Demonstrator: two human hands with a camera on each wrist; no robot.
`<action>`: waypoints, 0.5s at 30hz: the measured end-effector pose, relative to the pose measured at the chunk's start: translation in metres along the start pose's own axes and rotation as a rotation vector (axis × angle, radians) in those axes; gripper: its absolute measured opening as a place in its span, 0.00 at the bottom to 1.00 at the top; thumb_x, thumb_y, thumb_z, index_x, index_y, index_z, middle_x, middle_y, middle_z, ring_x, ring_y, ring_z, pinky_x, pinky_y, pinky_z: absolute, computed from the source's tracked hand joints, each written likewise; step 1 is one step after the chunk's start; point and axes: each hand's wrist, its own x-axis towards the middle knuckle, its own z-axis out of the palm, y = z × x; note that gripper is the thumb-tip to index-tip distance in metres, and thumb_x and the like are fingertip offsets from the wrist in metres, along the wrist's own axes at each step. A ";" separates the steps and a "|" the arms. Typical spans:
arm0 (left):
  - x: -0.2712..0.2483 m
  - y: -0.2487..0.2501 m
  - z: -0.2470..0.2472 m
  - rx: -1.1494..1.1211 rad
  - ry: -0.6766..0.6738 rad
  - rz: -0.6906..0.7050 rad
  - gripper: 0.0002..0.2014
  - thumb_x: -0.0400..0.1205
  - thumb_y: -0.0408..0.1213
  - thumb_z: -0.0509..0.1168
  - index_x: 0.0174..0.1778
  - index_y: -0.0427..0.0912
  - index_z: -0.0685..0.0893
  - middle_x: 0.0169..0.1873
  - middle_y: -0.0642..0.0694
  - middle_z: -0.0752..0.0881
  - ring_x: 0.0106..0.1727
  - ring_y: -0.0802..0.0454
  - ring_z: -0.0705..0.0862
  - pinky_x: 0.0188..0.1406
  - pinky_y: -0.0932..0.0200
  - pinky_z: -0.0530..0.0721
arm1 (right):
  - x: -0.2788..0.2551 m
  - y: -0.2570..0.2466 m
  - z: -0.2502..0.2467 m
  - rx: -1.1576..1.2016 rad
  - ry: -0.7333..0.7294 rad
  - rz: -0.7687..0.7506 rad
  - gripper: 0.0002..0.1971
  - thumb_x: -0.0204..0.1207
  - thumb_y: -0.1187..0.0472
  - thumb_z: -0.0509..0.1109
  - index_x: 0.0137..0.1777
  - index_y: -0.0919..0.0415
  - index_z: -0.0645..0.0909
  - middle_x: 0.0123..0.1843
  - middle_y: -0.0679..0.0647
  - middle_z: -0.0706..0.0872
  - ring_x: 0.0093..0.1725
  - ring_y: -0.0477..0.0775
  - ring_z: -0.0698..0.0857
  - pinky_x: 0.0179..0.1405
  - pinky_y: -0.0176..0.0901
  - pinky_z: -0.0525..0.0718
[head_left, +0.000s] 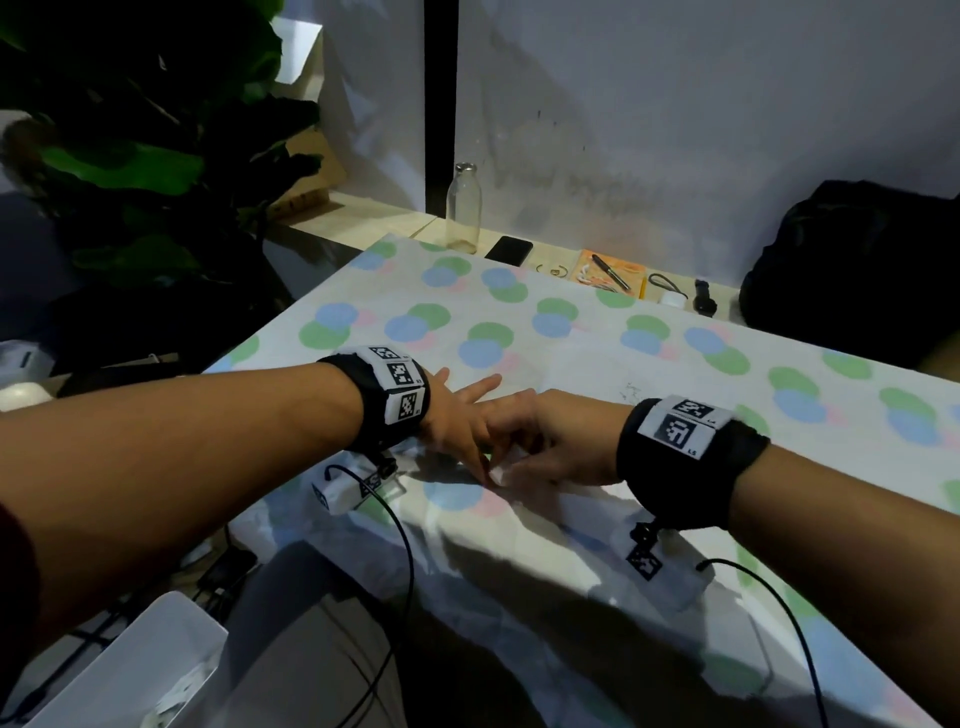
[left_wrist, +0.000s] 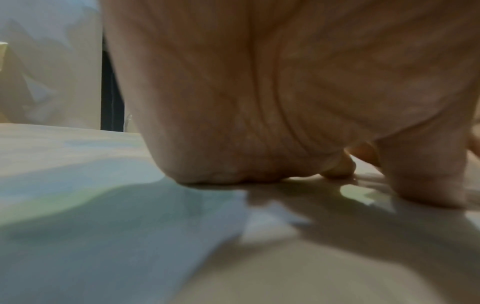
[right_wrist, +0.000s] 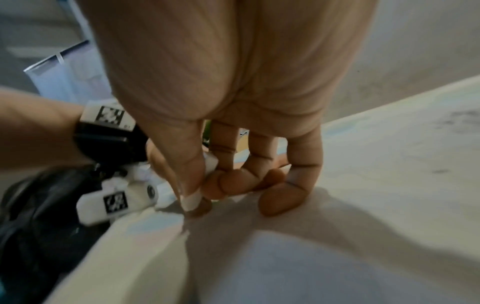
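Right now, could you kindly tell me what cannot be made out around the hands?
- Head view: the spot on the patterned paper being worked, covered by the left hand and right hand.
- Left wrist view: whatever lies beyond the palm.
- Right wrist view: the pinched white scrap, too blurred to identify.

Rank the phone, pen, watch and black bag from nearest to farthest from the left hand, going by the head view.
1. Phone: ahead of the left hand, at the back.
2. Pen: on the orange packet, farther right.
3. Watch: right again.
4. Bag: far right.
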 end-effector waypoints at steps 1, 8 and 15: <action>0.001 0.000 0.001 0.008 0.014 -0.003 0.38 0.87 0.59 0.62 0.88 0.67 0.48 0.81 0.65 0.29 0.82 0.59 0.26 0.83 0.31 0.29 | 0.001 -0.002 0.002 -0.023 0.001 -0.008 0.06 0.77 0.64 0.76 0.53 0.60 0.86 0.42 0.42 0.85 0.40 0.36 0.81 0.41 0.29 0.78; 0.007 -0.010 0.001 0.040 -0.023 0.078 0.30 0.87 0.63 0.58 0.85 0.75 0.55 0.83 0.64 0.24 0.85 0.48 0.24 0.78 0.19 0.31 | -0.012 0.002 0.015 -0.110 -0.022 0.038 0.03 0.81 0.61 0.71 0.49 0.53 0.84 0.35 0.41 0.82 0.34 0.38 0.78 0.35 0.30 0.72; 0.005 -0.002 0.003 -0.024 0.041 0.016 0.42 0.86 0.57 0.64 0.88 0.65 0.43 0.82 0.68 0.31 0.83 0.56 0.27 0.82 0.26 0.31 | -0.007 0.001 0.005 -0.009 0.013 -0.006 0.05 0.79 0.64 0.76 0.51 0.63 0.85 0.39 0.43 0.83 0.38 0.35 0.79 0.39 0.25 0.75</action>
